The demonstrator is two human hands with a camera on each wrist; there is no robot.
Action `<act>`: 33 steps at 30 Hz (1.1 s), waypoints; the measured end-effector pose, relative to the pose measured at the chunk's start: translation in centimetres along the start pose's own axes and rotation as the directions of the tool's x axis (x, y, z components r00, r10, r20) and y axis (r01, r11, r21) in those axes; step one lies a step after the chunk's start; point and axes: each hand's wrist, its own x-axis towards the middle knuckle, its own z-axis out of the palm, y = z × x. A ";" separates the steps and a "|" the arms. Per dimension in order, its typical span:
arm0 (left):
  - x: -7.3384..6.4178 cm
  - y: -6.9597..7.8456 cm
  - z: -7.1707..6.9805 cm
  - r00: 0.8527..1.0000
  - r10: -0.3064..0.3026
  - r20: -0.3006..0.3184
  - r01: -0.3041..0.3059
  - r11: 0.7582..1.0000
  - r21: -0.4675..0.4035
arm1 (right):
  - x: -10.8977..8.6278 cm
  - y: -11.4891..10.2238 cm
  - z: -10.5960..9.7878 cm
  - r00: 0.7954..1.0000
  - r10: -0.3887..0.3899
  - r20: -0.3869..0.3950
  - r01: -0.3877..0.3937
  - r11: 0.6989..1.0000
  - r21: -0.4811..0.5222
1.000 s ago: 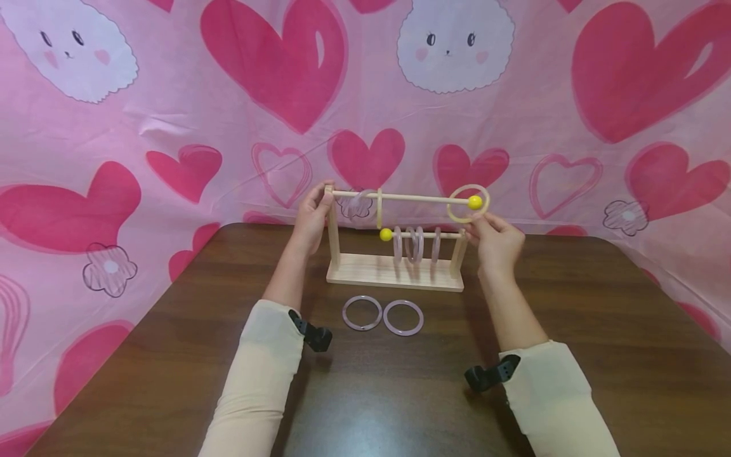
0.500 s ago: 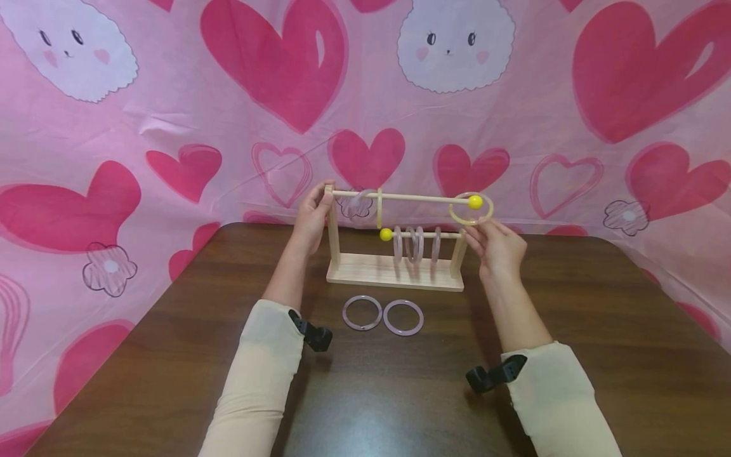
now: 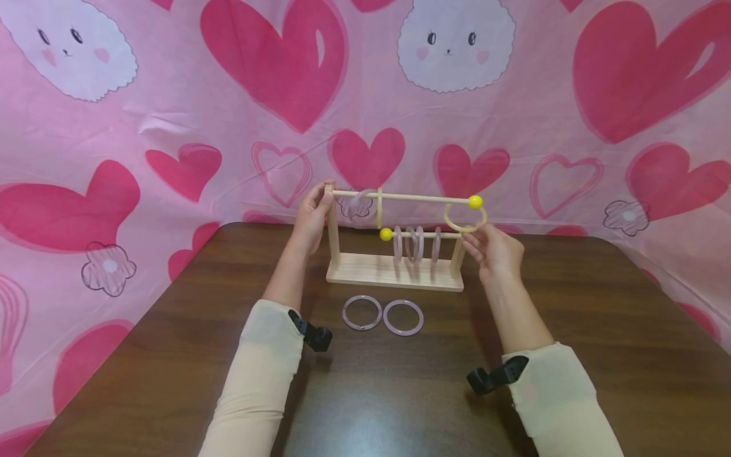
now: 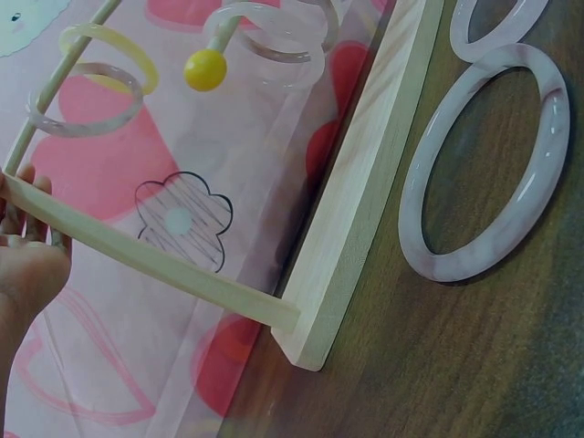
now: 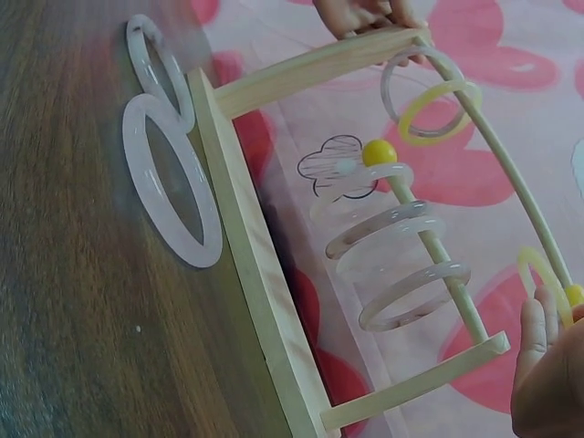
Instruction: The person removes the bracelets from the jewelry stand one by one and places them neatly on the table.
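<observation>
My left hand [image 3: 310, 221] grips the top of the left post [image 3: 334, 235] of a wooden bangle stand [image 3: 394, 273]. My right hand [image 3: 499, 252] pinches a yellow bangle [image 3: 454, 226] by its lower right edge, close to the yellow ball [image 3: 476, 202] ending the upper rod [image 3: 425, 198]. In the right wrist view the held bangle [image 5: 533, 265] sits near that rod's end, partly hidden by fingers; I cannot tell whether it encircles the rod. Another yellow bangle [image 3: 379, 212] and a pale purple bangle [image 3: 358, 204] hang further left on the upper rod.
Several pale purple bangles [image 3: 419, 247] hang on the lower rod, which ends in a yellow ball [image 3: 386, 235]. Two purple bangles [image 3: 362, 329] [image 3: 403, 333] lie side by side on the brown table [image 3: 377, 393] before the stand. A pink heart-print cloth [image 3: 377, 108] hangs behind.
The right hand has brought the yellow bangle lower, first slightly right, then left, beneath the upper rod's ball end. The left hand and the stand have stayed put.
</observation>
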 end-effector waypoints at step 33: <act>-0.2 0.3 0.1 1.000 -0.023 -0.009 0.023 1.000 0.008 | 0.6 0.3 -1.5 0.925 0.182 0.334 -0.069 0.944 -0.324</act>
